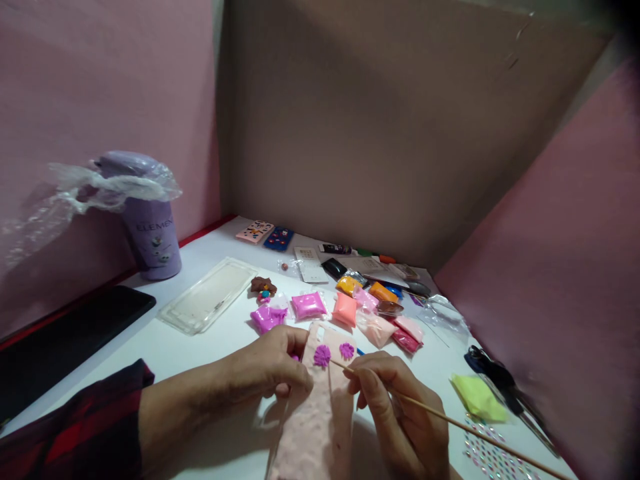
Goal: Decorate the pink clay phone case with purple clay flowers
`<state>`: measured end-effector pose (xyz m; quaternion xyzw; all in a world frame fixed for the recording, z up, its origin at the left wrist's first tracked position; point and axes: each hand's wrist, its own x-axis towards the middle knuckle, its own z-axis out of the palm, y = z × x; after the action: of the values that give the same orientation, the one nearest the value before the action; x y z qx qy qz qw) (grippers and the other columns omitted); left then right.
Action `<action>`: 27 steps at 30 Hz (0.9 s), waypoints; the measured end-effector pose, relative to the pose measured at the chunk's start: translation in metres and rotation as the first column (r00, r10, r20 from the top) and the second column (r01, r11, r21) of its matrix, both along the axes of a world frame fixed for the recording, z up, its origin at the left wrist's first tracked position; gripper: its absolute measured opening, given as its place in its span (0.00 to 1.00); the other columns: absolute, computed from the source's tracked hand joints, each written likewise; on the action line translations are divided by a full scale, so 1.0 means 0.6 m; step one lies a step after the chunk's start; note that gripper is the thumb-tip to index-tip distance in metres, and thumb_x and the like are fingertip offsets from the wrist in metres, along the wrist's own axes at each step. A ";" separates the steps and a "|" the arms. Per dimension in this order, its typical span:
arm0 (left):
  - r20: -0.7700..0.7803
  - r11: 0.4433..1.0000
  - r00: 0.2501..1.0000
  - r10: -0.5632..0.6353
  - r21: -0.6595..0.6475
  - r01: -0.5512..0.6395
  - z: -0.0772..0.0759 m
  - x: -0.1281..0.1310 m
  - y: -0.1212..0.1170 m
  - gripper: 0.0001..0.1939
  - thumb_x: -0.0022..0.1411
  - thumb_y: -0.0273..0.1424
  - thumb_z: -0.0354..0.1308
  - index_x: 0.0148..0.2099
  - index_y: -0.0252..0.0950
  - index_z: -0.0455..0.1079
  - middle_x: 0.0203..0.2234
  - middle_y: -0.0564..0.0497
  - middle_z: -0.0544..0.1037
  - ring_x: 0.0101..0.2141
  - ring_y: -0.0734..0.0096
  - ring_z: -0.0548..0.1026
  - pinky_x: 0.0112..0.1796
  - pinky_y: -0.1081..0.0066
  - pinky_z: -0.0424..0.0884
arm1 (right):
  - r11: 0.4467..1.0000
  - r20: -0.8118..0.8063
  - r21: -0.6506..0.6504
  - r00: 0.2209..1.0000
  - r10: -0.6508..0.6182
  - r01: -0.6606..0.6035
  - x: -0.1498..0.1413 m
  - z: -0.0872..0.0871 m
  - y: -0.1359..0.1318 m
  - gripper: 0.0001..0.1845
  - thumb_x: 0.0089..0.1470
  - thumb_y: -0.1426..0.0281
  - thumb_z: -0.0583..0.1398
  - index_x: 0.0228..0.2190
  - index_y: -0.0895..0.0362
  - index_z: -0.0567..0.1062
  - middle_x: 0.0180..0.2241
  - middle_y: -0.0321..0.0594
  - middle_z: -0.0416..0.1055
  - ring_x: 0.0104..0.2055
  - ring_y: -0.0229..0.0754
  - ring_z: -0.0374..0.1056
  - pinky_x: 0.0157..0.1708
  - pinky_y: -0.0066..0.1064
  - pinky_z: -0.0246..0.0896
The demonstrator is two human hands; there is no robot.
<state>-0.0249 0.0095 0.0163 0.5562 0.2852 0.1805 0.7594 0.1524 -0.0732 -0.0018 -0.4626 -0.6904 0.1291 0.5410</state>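
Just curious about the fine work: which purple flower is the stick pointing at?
The larger flower, on the left: the tip of the wooden stick is at its edge. The smaller flower sits apart, farther right.

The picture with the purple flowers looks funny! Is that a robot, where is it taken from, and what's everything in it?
No robot here, just a person's two bare hands. The only picture comes from a camera worn on their head, looking forward and down. The left hand holds the edge of a flat, pale pink slab with two purple flower shapes on it. The right hand holds a thin wooden stick, its tip by the bigger flower. Around them on the white table are small, soft-looking colourful packets, a clear plastic tray, a tall purple cup and shiny stick-on gems.
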 end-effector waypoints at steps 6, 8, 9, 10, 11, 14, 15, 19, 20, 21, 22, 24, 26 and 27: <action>-0.001 1.000 1.000 -0.015 0.017 0.015 -0.001 0.001 0.002 0.14 0.39 0.20 0.53 0.32 0.31 0.72 0.18 0.57 0.66 0.16 0.84 0.55 0.17 0.75 0.44 | 0.999 0.024 0.011 0.999 0.047 -0.047 0.000 0.001 -0.001 0.08 0.59 0.75 0.52 0.33 0.57 0.71 0.27 0.40 0.70 0.28 0.39 0.68 0.26 0.30 0.63; 0.005 1.000 1.000 -0.014 0.015 0.014 0.000 0.001 0.002 0.15 0.39 0.19 0.53 0.33 0.31 0.72 0.18 0.57 0.66 0.16 0.84 0.54 0.18 0.75 0.44 | 0.999 0.025 0.018 0.999 0.047 -0.047 0.001 0.001 -0.001 0.08 0.59 0.75 0.52 0.33 0.57 0.71 0.27 0.39 0.70 0.28 0.39 0.68 0.26 0.30 0.63; 0.007 1.000 1.000 -0.009 0.010 0.009 0.000 0.002 0.001 0.15 0.39 0.19 0.53 0.34 0.31 0.73 0.18 0.57 0.66 0.16 0.84 0.54 0.18 0.75 0.44 | 0.999 0.024 0.018 0.999 0.045 -0.045 0.001 0.002 0.000 0.08 0.59 0.75 0.52 0.33 0.57 0.71 0.27 0.39 0.70 0.27 0.39 0.68 0.26 0.30 0.63; 0.007 1.000 1.000 -0.007 0.008 0.007 0.000 0.002 0.001 0.15 0.39 0.19 0.53 0.33 0.31 0.73 0.18 0.57 0.66 0.16 0.84 0.54 0.18 0.75 0.44 | 0.999 0.024 0.016 0.999 0.040 -0.040 0.001 0.002 0.000 0.08 0.59 0.75 0.53 0.33 0.57 0.72 0.26 0.39 0.70 0.27 0.39 0.68 0.27 0.30 0.64; 0.007 1.000 1.000 -0.004 0.005 0.004 0.000 0.001 0.000 0.15 0.39 0.19 0.53 0.33 0.31 0.72 0.18 0.56 0.66 0.16 0.84 0.54 0.18 0.75 0.44 | 0.999 0.021 0.011 0.999 0.030 -0.030 0.001 0.002 -0.001 0.08 0.59 0.75 0.53 0.33 0.57 0.72 0.27 0.39 0.70 0.27 0.38 0.68 0.27 0.30 0.64; 0.006 1.000 1.000 -0.010 0.009 0.010 0.000 0.000 0.000 0.15 0.39 0.19 0.53 0.33 0.30 0.72 0.19 0.56 0.67 0.17 0.84 0.55 0.18 0.75 0.44 | 1.000 -0.001 0.008 1.000 0.005 -0.005 0.001 0.003 -0.002 0.08 0.59 0.74 0.53 0.32 0.57 0.72 0.28 0.39 0.71 0.27 0.39 0.68 0.26 0.29 0.65; 0.007 1.000 1.000 -0.014 0.010 0.014 -0.001 0.000 0.000 0.15 0.39 0.19 0.53 0.33 0.30 0.72 0.20 0.55 0.67 0.17 0.84 0.55 0.18 0.75 0.44 | 1.000 -0.012 0.008 1.000 -0.001 0.001 0.001 0.003 -0.003 0.08 0.59 0.74 0.53 0.32 0.57 0.72 0.28 0.39 0.71 0.27 0.39 0.68 0.26 0.29 0.65; 0.008 1.000 1.000 -0.016 0.013 0.016 -0.003 0.000 0.002 0.16 0.39 0.19 0.53 0.34 0.31 0.72 0.21 0.55 0.68 0.17 0.84 0.56 0.18 0.75 0.45 | 1.000 -0.014 0.012 1.000 0.019 -0.019 0.000 0.001 -0.004 0.09 0.59 0.74 0.53 0.33 0.57 0.72 0.27 0.39 0.71 0.27 0.39 0.69 0.25 0.29 0.65; 0.008 1.000 1.000 -0.018 0.016 0.018 -0.002 0.000 0.003 0.15 0.39 0.19 0.53 0.33 0.31 0.72 0.20 0.55 0.68 0.17 0.84 0.56 0.18 0.75 0.45 | 1.000 -0.011 0.014 1.000 0.027 -0.027 0.000 0.000 -0.004 0.09 0.59 0.75 0.53 0.33 0.57 0.72 0.27 0.39 0.71 0.28 0.39 0.69 0.25 0.29 0.65; 0.007 1.000 1.000 -0.020 0.016 0.020 -0.002 0.000 0.003 0.15 0.39 0.19 0.53 0.33 0.31 0.72 0.20 0.56 0.68 0.17 0.84 0.56 0.18 0.75 0.45 | 0.999 -0.009 0.015 0.999 0.033 -0.033 0.000 0.000 -0.003 0.09 0.59 0.75 0.52 0.33 0.57 0.72 0.27 0.39 0.71 0.28 0.39 0.69 0.25 0.29 0.65; 0.007 1.000 1.000 -0.020 0.013 0.020 -0.002 0.001 0.003 0.14 0.39 0.19 0.53 0.32 0.31 0.71 0.19 0.56 0.67 0.16 0.84 0.55 0.18 0.75 0.45 | 0.999 -0.009 0.016 0.999 0.034 -0.034 0.000 0.000 -0.002 0.09 0.59 0.75 0.52 0.33 0.57 0.72 0.27 0.39 0.71 0.28 0.39 0.69 0.25 0.29 0.65; 0.005 1.000 1.000 -0.015 0.002 0.015 0.000 0.002 0.002 0.13 0.39 0.19 0.53 0.31 0.31 0.71 0.19 0.56 0.66 0.16 0.84 0.55 0.18 0.75 0.44 | 0.999 -0.002 0.013 1.000 0.031 -0.031 0.000 0.001 0.000 0.08 0.59 0.75 0.53 0.33 0.57 0.72 0.27 0.39 0.71 0.28 0.39 0.69 0.26 0.29 0.65; 0.002 1.000 1.000 -0.007 -0.009 0.007 0.001 0.002 0.001 0.13 0.39 0.19 0.53 0.32 0.31 0.71 0.19 0.56 0.66 0.16 0.84 0.55 0.18 0.75 0.44 | 1.000 0.004 0.006 1.000 0.029 -0.029 -0.001 0.002 0.001 0.08 0.59 0.74 0.53 0.33 0.57 0.72 0.27 0.40 0.71 0.28 0.39 0.69 0.26 0.30 0.65; 0.002 1.000 1.000 -0.008 -0.009 0.008 0.001 0.002 0.001 0.14 0.39 0.19 0.53 0.32 0.31 0.71 0.19 0.56 0.66 0.16 0.84 0.55 0.18 0.75 0.44 | 1.000 0.005 0.002 1.000 0.028 -0.028 -0.001 0.002 0.001 0.08 0.59 0.74 0.53 0.33 0.57 0.72 0.27 0.40 0.71 0.28 0.39 0.69 0.26 0.30 0.65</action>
<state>-0.0238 0.0101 0.0170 0.5535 0.2830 0.1770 0.7630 0.1519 -0.0726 -0.0006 -0.4526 -0.6984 0.1346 0.5379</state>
